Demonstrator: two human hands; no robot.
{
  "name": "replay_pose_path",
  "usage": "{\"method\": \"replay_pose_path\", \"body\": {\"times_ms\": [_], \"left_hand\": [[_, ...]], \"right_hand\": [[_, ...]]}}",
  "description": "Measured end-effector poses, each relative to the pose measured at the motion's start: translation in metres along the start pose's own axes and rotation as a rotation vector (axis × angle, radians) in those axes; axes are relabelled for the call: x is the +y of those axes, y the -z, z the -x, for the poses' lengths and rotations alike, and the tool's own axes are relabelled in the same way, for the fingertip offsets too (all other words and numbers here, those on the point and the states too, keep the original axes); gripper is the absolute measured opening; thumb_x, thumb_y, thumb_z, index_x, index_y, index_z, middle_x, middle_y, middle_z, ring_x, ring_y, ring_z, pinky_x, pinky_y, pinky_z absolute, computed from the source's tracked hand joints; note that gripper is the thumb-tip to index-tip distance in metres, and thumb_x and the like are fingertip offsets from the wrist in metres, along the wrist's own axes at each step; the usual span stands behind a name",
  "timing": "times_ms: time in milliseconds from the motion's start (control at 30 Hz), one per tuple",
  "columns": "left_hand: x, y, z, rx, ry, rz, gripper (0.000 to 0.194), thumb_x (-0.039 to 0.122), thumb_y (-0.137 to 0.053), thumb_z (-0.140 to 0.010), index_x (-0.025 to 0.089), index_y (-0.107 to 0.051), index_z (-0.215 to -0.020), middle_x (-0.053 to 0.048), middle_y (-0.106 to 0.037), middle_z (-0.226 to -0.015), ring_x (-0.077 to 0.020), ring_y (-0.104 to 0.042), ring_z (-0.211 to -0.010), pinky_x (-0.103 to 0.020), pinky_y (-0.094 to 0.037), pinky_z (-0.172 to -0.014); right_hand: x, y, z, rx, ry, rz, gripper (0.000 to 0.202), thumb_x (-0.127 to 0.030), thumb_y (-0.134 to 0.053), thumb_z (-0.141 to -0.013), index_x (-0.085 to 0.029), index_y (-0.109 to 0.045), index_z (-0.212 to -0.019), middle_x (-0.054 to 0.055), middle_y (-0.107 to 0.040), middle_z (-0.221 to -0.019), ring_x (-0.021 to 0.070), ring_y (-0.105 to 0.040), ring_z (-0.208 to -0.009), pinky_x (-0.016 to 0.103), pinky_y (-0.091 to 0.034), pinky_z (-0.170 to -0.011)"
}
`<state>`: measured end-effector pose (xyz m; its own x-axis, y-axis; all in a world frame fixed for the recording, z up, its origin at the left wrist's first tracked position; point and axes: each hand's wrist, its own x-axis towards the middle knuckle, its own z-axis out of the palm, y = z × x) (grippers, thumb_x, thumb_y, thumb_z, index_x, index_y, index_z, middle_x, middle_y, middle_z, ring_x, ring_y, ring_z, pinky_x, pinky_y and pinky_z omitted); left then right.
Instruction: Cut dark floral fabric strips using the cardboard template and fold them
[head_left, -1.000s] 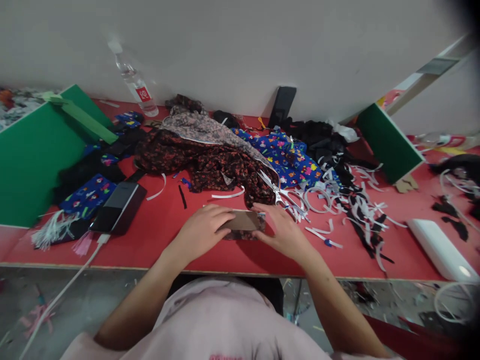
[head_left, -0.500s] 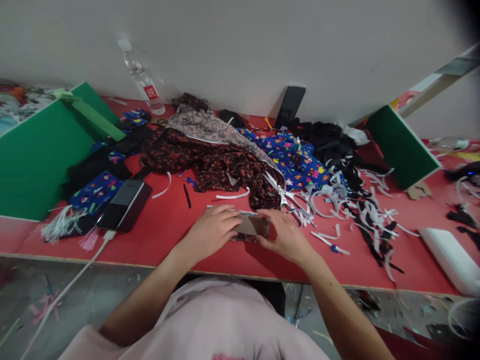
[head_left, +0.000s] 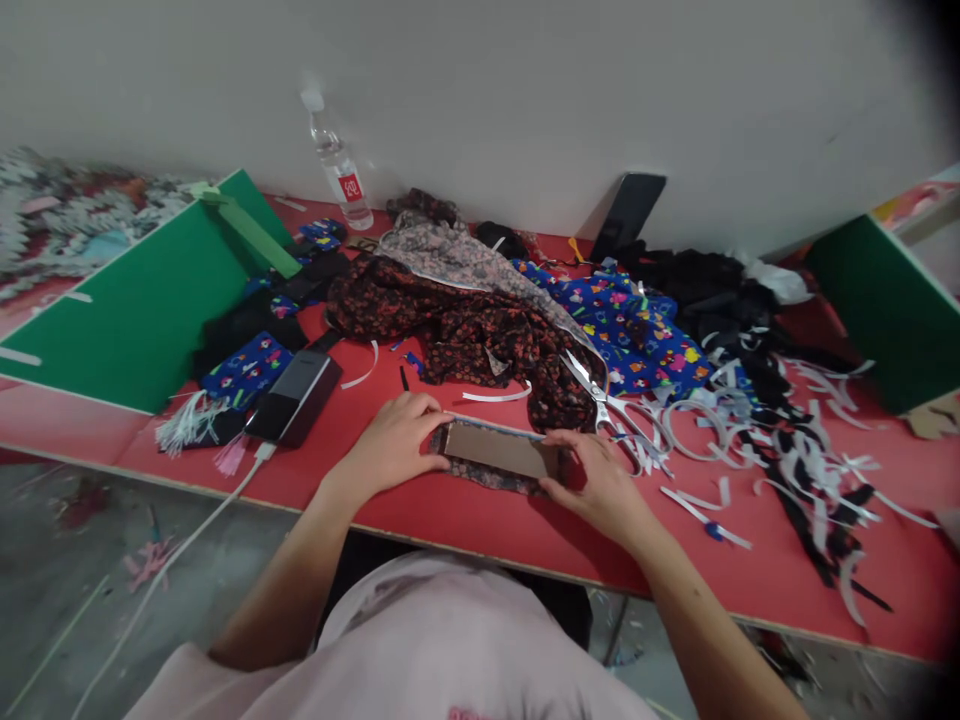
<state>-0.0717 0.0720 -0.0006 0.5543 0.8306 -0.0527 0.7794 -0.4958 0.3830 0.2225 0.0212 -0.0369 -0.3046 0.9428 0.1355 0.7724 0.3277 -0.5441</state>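
Note:
A brown cardboard strip (head_left: 499,447) lies on a slightly larger piece of dark floral fabric (head_left: 480,475), whose edges show around it at the table's front. My left hand (head_left: 397,440) pinches the left end, thumb at the near edge and fingers at the far edge. At the right end, my right hand (head_left: 596,485) grips the fabric and cardboard in the same manner. Just beyond the right hand lie silver scissors (head_left: 600,395), blades partly on a crumpled dark floral cloth (head_left: 465,330).
Blue patterned fabric (head_left: 637,340) and white and black scraps (head_left: 817,470) spread to the right. A black box-shaped device (head_left: 296,400) with a white cable (head_left: 172,550) stands at left. Behind are a water bottle (head_left: 341,170) and a leaning phone (head_left: 628,215). Green panels (head_left: 150,310) flank the table.
My left hand has slid from over the cardboard to its left end, uncovering most of the strip. The right hand stays at the right end. The view has shifted, moving the scene rightward.

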Motion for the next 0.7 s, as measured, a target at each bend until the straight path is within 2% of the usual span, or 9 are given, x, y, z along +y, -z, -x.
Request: {"method": "replay_pose_path", "body": {"times_ms": [133, 333, 700], "left_hand": [[-0.0006, -0.0047, -0.0029, 0.011, -0.013, -0.026, 0.049, 0.037, -0.069, -0.070, 0.024, -0.057, -0.116, -0.006, -0.054, -0.110, -0.0248, -0.046, -0.103, -0.039, -0.038, -0.090], [-0.0021, -0.0027, -0.0042, 0.014, -0.024, -0.005, 0.050, 0.042, -0.067, -0.071, 0.026, -0.057, -0.117, -0.006, -0.054, -0.110, -0.0248, -0.044, -0.103, -0.040, -0.037, -0.090], [-0.0018, -0.0052, -0.0065, 0.027, -0.031, 0.018, 0.039, 0.041, -0.066, -0.072, 0.024, -0.061, -0.107, -0.005, -0.054, -0.109, -0.0246, -0.042, -0.105, -0.040, -0.038, -0.090]], "right_hand": [[0.0022, -0.0010, 0.0010, 0.005, -0.014, -0.002, 0.039, -0.028, -0.063, -0.073, -0.021, -0.050, -0.109, 0.007, -0.062, -0.109, 0.0262, -0.055, -0.101, 0.045, -0.044, -0.087], [0.0020, -0.0029, 0.0017, 0.007, -0.031, -0.028, 0.039, -0.030, -0.062, -0.072, -0.022, -0.051, -0.108, 0.007, -0.062, -0.108, 0.0264, -0.054, -0.101, 0.044, -0.045, -0.085], [0.0016, -0.0037, 0.0018, 0.035, 0.015, -0.009, 0.037, -0.029, -0.062, -0.073, -0.023, -0.051, -0.108, 0.007, -0.063, -0.106, 0.0268, -0.055, -0.100, 0.045, -0.043, -0.086]]}}
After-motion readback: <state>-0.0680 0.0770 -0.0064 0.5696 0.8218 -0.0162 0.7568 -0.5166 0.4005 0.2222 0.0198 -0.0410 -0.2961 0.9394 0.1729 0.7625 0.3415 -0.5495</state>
